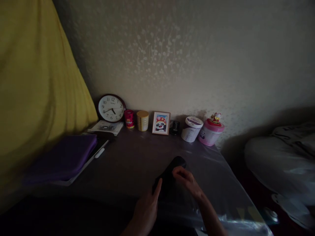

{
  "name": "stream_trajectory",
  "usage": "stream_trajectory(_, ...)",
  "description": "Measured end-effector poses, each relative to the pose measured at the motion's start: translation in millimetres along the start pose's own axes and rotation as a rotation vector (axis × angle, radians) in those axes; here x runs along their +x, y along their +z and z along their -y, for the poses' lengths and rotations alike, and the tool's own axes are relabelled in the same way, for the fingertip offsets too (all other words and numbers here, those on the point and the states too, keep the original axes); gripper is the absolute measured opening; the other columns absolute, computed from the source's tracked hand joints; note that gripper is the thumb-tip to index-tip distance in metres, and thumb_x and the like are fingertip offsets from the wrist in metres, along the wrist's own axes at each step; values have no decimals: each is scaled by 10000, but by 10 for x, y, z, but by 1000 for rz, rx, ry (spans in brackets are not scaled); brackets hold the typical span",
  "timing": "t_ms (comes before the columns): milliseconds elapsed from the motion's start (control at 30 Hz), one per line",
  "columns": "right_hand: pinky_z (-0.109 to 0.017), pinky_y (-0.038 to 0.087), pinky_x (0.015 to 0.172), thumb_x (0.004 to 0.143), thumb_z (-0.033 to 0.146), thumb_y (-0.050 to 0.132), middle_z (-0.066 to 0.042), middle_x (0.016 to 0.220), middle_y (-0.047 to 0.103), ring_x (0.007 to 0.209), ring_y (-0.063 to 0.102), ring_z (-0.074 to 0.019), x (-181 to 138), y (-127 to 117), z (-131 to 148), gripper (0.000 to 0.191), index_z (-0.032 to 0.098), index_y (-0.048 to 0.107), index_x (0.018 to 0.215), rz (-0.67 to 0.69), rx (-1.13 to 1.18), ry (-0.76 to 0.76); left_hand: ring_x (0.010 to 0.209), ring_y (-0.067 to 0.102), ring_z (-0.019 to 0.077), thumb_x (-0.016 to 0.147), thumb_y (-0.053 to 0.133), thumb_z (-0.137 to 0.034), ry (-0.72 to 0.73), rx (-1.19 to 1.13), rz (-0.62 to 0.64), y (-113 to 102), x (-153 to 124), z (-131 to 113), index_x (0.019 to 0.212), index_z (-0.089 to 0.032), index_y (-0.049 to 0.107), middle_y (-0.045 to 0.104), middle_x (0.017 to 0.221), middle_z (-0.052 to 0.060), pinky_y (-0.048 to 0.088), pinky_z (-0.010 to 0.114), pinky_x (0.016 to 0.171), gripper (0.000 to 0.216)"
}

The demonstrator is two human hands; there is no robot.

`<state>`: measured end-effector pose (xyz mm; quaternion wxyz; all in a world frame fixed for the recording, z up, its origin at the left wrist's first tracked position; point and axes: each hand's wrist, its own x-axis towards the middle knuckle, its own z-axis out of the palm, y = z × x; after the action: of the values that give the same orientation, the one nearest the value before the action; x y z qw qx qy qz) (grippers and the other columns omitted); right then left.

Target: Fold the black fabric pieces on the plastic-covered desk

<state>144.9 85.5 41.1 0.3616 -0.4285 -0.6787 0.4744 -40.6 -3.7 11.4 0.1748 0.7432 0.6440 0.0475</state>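
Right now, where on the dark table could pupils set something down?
Bare: between the flat purple case and the long black item; right of the right hand, toward the edge of the table. Crowded: along the patterned wall, from the round brown-rimmed clock to the pink-lidded tub.

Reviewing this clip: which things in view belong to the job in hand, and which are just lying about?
In use:
- black item, left hand and right hand at it

Apparently just lying about:
- clock
- purple case
- red canister
- yellow canister
- framed panda picture
- white tub
- pink-lidded tub
- figurine
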Motion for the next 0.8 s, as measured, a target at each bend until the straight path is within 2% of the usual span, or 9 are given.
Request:
stream_trajectory(100, -215, 372, 604, 793, 410, 531, 23, 686, 545, 639, 471, -103, -167, -100, -12, 257, 181, 605, 704, 12, 14, 116, 1014, 561, 179, 806, 338, -44, 26, -22, -13, 20, 5, 16, 1394, -293, -49, 504, 1215, 110, 444, 275, 827, 747)
stream_trajectory(200, -208, 358, 559, 782, 465, 528, 25, 635, 536, 598, 462, -101, -269, -137, -91, 321, 172, 615, 683, -45, -24, 196, 950, 587, 190, 807, 341, -58, 13, -7, -2, 28, 10, 24, 1390, -303, -65, 519, 1199, 105, 461, 285, 772, 751)
stream_trajectory(300, -206, 353, 523, 756, 521, 535, 24, 613, 525, 572, 456, -105, -300, -125, -176, 366, 169, 614, 692, -128, -58, 218, 924, 596, 190, 811, 344, -73, 21, -14, -13, 32, 15, 34, 1387, -314, -72, 523, 1192, 102, 461, 277, 739, 750)
stream_trajectory(400, -197, 330, 486, 751, 535, 534, 34, 575, 497, 536, 429, -97, -301, -122, -222, 375, 171, 620, 718, -203, -69, 219, 953, 588, 185, 824, 342, -91, 32, -60, -15, 24, 11, 49, 1396, -294, -44, 535, 1179, 102, 450, 273, 773, 720)
stream_trajectory(500, -194, 328, 477, 742, 529, 550, 34, 569, 495, 535, 429, -97, -304, -159, -279, 375, 163, 635, 738, -300, -69, 204, 1014, 564, 177, 833, 361, -135, 39, -176, -5, -9, 8, 73, 1405, -276, -1, 536, 1199, 92, 430, 273, 837, 691)
stream_trajectory(633, -201, 343, 480, 725, 556, 550, 28, 578, 509, 534, 441, -103, -332, -235, -450, 415, 150, 636, 740, -469, -37, 205, 1109, 508, 166, 806, 405, -176, 27, -468, -3, -83, 51, 143, 1404, -230, 124, 496, 1266, 100, 392, 280, 917, 663)
stream_trajectory(667, -202, 341, 477, 725, 560, 548, 29, 570, 504, 527, 437, -102, -342, -250, -496, 419, 150, 633, 736, -494, -29, 206, 1035, 555, 163, 807, 406, -205, 0, -569, 31, -100, 74, 171, 1400, -235, 137, 533, 1216, 98, 426, 286, 870, 652)
stream_trajectory(733, -204, 334, 466, 728, 564, 543, 30, 552, 491, 514, 429, -102, -359, -271, -570, 424, 150, 631, 733, -522, -24, 206, 746, 623, 145, 812, 407, -297, -83, -813, 157, -123, 134, 246, 1393, -266, 123, 623, 984, 59, 486, 281, 667, 648)
stream_trajectory(800, -205, 345, 477, 729, 562, 544, 21, 570, 511, 531, 446, -110, -371, -279, -606, 427, 148, 641, 759, -533, -46, 196, 528, 574, 124, 801, 420, -407, -173, -1038, 287, -133, 198, 339, 1384, -268, 126, 605, 739, -7, 455, 252, 504, 668)
